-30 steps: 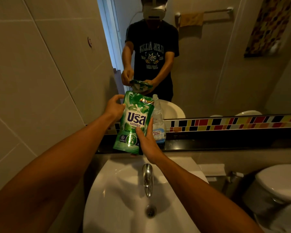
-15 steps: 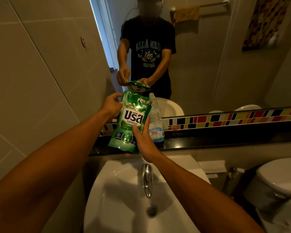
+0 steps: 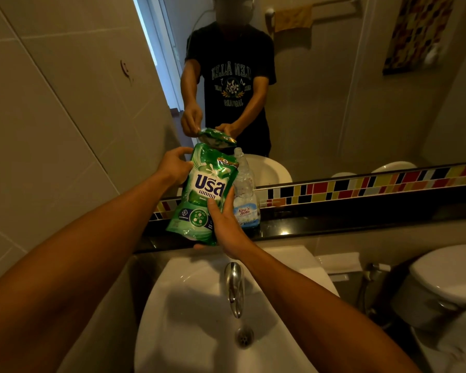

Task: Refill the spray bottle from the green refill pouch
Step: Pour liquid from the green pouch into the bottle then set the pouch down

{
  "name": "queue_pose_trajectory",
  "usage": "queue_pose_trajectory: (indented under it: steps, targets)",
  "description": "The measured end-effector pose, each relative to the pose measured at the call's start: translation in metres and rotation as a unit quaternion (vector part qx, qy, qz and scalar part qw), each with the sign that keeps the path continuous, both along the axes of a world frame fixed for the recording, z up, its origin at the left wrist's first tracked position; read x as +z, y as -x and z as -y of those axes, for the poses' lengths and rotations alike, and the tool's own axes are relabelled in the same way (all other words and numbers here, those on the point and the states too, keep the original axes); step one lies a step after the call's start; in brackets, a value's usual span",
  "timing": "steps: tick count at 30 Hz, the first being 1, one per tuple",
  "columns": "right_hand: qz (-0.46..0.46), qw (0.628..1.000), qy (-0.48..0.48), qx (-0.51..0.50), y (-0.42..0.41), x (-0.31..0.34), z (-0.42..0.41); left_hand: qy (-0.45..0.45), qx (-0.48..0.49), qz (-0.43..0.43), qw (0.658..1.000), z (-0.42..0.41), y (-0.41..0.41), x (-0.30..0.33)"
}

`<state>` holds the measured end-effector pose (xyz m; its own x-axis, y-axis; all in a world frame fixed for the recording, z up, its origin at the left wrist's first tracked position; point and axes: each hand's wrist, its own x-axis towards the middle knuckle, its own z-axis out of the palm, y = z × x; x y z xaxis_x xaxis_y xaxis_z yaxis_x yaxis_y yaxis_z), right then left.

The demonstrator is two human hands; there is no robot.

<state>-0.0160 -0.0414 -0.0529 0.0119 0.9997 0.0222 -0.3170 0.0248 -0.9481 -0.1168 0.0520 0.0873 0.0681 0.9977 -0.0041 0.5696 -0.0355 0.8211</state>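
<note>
Little has moved since earlier: we still hold the green refill pouch point(image 3: 202, 195) above the sink point(image 3: 199, 305), right hand point(image 3: 225, 227) gripping its lower edge, left hand point(image 3: 174, 166) grasping its upper side, top leaning toward the spray bottle point(image 3: 244, 192) on the dark ledge point(image 3: 334, 219).

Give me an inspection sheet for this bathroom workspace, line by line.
Surface: dark ledge under the mirror, above a white sink with a chrome tap.
Job's things: green refill pouch held tilted over the ledge; spray bottle upright on the ledge just right of it, sprayer head off, neck open.
Clutter: nothing seen.
Hands: left hand grips the pouch's upper left edge; right hand grips its lower right corner.
Cables: nothing seen.
Surroundings: tiled wall left, toilet right, mosaic strip.
</note>
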Motion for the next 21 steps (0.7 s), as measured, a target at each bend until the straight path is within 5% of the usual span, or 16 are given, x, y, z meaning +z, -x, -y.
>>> queue_pose_trajectory:
  steps: [21]
  targets:
    - [-0.055, 0.998, 0.026, 0.003, 0.0051, 0.0046, -0.0018, -0.001, -0.002, -0.031, 1.000, -0.0028, -0.0040, 0.0075]
